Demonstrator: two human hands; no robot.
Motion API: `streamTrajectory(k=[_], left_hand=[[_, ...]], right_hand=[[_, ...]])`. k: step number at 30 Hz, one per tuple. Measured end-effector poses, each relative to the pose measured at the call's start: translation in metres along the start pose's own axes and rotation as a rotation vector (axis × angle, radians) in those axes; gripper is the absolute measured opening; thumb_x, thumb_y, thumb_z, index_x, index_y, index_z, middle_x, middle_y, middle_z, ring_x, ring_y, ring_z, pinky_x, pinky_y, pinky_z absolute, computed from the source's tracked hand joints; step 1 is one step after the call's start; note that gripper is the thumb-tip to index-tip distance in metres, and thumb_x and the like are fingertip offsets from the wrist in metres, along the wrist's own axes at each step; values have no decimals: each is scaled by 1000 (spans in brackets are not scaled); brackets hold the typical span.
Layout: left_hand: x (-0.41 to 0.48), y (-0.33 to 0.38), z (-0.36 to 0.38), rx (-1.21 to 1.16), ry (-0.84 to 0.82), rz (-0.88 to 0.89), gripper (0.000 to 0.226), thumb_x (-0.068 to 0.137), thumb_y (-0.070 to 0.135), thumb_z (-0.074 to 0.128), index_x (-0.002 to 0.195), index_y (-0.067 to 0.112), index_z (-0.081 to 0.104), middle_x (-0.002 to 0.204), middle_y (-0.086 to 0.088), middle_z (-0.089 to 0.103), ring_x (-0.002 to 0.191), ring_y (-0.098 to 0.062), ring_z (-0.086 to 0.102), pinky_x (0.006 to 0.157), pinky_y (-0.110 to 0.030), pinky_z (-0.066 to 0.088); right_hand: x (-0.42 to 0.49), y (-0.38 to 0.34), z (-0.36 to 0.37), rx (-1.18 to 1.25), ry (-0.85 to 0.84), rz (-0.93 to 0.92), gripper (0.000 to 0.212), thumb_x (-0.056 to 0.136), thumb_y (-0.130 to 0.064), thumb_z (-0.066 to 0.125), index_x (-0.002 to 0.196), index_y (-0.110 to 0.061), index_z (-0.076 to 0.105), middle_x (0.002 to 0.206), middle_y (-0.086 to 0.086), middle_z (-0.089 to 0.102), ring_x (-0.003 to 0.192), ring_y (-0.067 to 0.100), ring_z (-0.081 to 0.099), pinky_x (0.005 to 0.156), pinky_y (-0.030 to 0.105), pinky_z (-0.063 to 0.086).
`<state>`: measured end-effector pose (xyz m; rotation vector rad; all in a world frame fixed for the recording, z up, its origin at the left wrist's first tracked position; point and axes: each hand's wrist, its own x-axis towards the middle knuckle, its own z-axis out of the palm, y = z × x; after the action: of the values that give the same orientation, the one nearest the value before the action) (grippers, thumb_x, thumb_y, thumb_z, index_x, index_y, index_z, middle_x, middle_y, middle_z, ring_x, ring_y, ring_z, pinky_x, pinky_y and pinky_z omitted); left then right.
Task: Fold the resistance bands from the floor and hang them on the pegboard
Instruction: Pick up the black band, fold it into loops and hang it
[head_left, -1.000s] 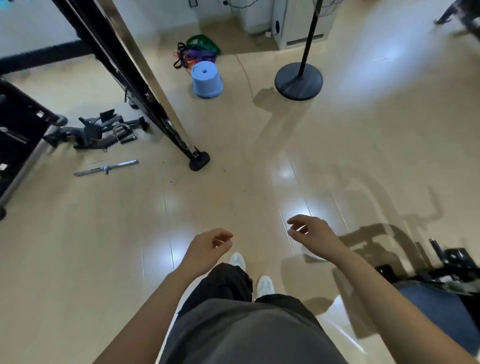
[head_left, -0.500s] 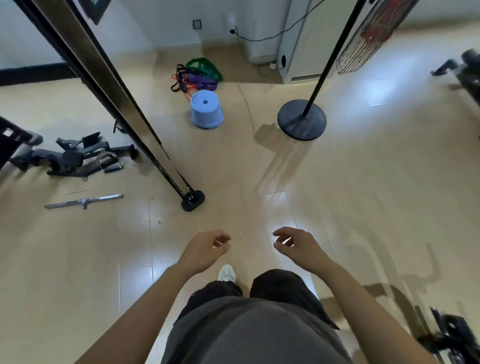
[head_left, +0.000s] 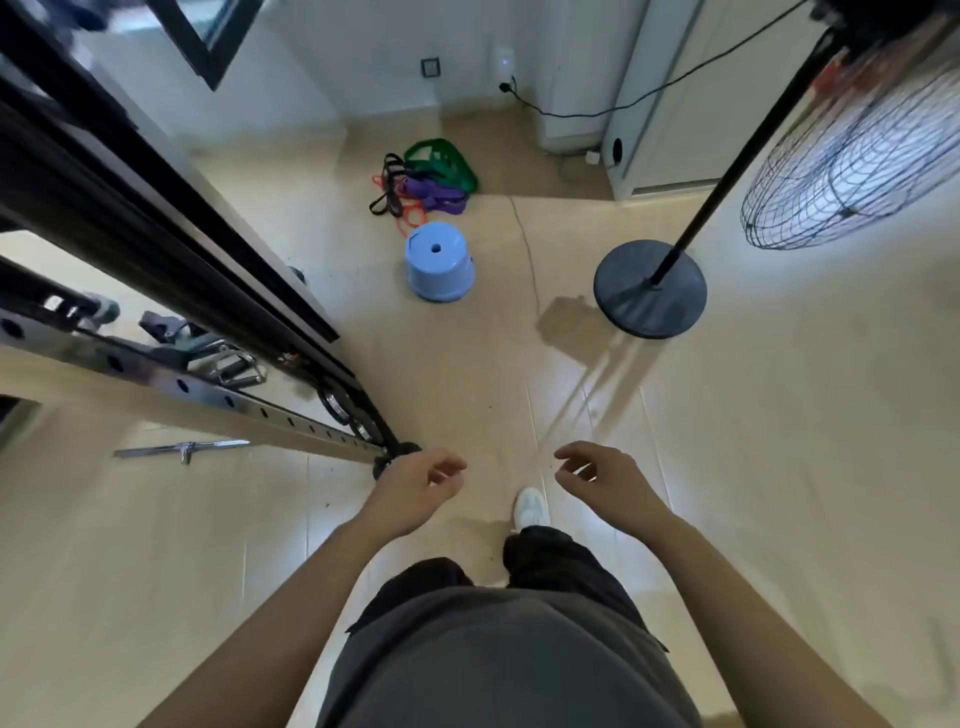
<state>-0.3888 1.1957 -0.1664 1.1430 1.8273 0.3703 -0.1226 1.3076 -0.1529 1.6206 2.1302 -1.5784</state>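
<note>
Both the left hand (head_left: 415, 486) and right hand (head_left: 605, 480) hung loosely curled and empty, far from the bands (head_left: 426, 176) piled behind the stool (head_left: 439, 262).

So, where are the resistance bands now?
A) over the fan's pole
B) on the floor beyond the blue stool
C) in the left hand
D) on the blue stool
B: the resistance bands lie heaped on the floor beyond the blue stool, while the left hand and the right hand hold nothing.

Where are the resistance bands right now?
Head view, upper centre: the resistance bands lie heaped on the floor just beyond the blue stool, left of the fan base.
</note>
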Motion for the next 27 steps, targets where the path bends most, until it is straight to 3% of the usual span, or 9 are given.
streamTrajectory(k=[5, 9, 13, 14, 17, 20, 22, 24, 27], left_hand=[[58, 25, -32, -100, 66, -60, 16, 94, 29, 69, 109, 35, 71, 102, 18, 73, 95, -1, 67, 91, -28, 55], [109, 32, -63, -116, 53, -122, 18, 94, 29, 68, 111, 31, 72, 102, 18, 73, 93, -2, 68, 89, -29, 56], [178, 41, -104, -156, 76, -123, 19, 97, 27, 66, 115, 25, 70, 107, 10, 71, 101, -10, 66, 77, -7, 46], [198, 44, -116, -183, 76, -122, 19, 98, 24, 64, 116, 22, 69, 108, 7, 70, 101, -13, 65, 78, -7, 47], [263, 46, -156, -199, 19, -96, 15, 99, 22, 62, 111, 29, 67, 107, 9, 68, 99, -14, 64, 95, -28, 53], [313, 43, -199, -198, -16, -76, 21, 96, 29, 65, 96, 49, 61, 103, 19, 67, 101, -11, 65, 98, -37, 53], [338, 47, -228, -209, -26, -55, 20, 96, 28, 66, 96, 48, 62, 102, 20, 66, 101, -11, 65, 94, -31, 53], [362, 50, -256, -205, -32, -47, 13, 97, 23, 65, 102, 35, 64, 100, 19, 64, 96, -10, 62, 81, -13, 47], [396, 48, -298, -221, 0, -61, 13, 98, 21, 64, 110, 26, 66, 101, 16, 64, 90, -2, 59, 71, -7, 42]], right_hand=[[81, -34, -64, -109, -74, -39, 27, 91, -33, 66, 117, -27, 68, 98, -14, 69, 85, 4, 66, 74, 18, 50], [140, -68, -95, -152, -77, -63, 27, 91, -33, 66, 117, -26, 67, 99, -12, 69, 86, 6, 66, 84, 30, 55], [201, -98, -109, -186, -88, -62, 29, 91, -33, 66, 119, -24, 68, 100, -9, 69, 86, 7, 66, 84, 30, 55], [215, -108, -112, -192, -84, -57, 29, 91, -33, 66, 119, -24, 68, 100, -10, 69, 86, 7, 66, 84, 30, 55], [258, -139, -120, -203, -72, -32, 28, 92, -31, 65, 119, -24, 67, 101, -8, 69, 86, 7, 65, 84, 27, 54], [298, -175, -130, -180, -60, -2, 27, 93, -32, 65, 119, -26, 66, 101, -9, 68, 87, 5, 64, 79, 20, 52], [325, -200, -137, -148, -60, 9, 25, 93, -32, 65, 117, -27, 66, 100, -11, 68, 85, 4, 64, 78, 18, 51], [356, -219, -144, -133, -51, 4, 23, 90, -34, 65, 113, -31, 66, 99, -11, 67, 84, 5, 64, 77, 17, 51], [401, -241, -156, -112, -37, -28, 15, 81, -44, 62, 95, -45, 59, 94, -9, 65, 83, 12, 66, 77, 35, 57]])
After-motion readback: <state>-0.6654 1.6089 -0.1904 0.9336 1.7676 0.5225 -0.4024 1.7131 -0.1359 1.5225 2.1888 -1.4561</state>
